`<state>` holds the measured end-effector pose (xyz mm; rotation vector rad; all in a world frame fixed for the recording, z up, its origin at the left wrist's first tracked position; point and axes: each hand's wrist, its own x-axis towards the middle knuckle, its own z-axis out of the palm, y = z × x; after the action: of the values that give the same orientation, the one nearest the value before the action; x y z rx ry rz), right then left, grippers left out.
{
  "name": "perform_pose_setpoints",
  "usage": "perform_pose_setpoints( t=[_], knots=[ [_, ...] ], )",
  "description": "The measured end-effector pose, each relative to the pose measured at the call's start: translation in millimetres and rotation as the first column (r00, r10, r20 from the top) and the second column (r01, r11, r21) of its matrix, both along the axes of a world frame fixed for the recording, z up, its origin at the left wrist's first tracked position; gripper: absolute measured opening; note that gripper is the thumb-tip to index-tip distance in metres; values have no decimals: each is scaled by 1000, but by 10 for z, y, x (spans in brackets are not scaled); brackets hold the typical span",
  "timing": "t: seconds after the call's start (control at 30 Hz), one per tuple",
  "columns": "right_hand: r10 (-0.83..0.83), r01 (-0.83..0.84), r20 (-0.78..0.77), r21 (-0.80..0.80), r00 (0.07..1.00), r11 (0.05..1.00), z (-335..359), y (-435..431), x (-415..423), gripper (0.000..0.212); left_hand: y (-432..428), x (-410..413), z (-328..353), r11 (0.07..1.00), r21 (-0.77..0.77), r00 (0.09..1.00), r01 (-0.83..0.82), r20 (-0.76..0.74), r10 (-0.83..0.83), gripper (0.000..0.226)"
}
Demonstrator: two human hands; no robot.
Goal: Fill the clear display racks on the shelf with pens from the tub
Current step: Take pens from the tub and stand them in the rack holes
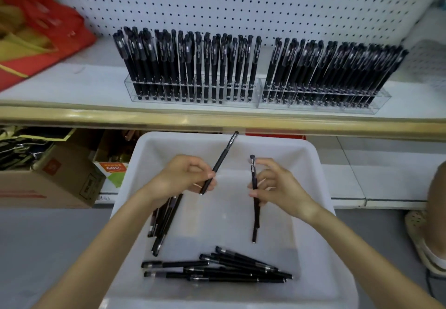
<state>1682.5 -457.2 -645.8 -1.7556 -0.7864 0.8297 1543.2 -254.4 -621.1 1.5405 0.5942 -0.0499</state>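
Both my hands hover over the white tub [311,154]. My left hand [185,175] pinches one black pen [225,150] that slants up to the right. My right hand [277,185] grips another black pen [252,166], held nearly upright. Several loose black pens [217,270] lie at the tub's near end, and more pens [166,221] lie under my left wrist. One pen [255,226] rests below my right hand. On the shelf, the left clear rack [193,88] and the right clear rack [323,96] stand packed with upright black pens.
The shelf's tan front edge [217,117] runs across above the tub. A white pegboard [241,4] backs the shelf. A red bag [41,35] lies at the shelf's left. Cardboard boxes [48,178] sit on the floor to the left. Another person's foot in a sandal [420,231] is at right.
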Motion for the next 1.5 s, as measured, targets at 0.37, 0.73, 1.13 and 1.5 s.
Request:
perform_pose_setpoints(
  t=[0.37,0.73,1.13,1.5],
  knots=[
    [-90,63,90,268,992,961,670,450,459,81,150,287,565,964,-221,960,-148,204,194,20],
    [-63,9,150,333,987,943,1157,882,815,75,279,492,641,962,-226,924,-156,310,222,26],
    [-44,-52,276,331,960,942,1353,1239,900,64,448,586,653,958,-86,900,-273,329,286,19],
    [-427,156,415,545,804,824,1332,1380,963,45,515,641,669,956,-63,897,-286,335,290,11]
  ],
)
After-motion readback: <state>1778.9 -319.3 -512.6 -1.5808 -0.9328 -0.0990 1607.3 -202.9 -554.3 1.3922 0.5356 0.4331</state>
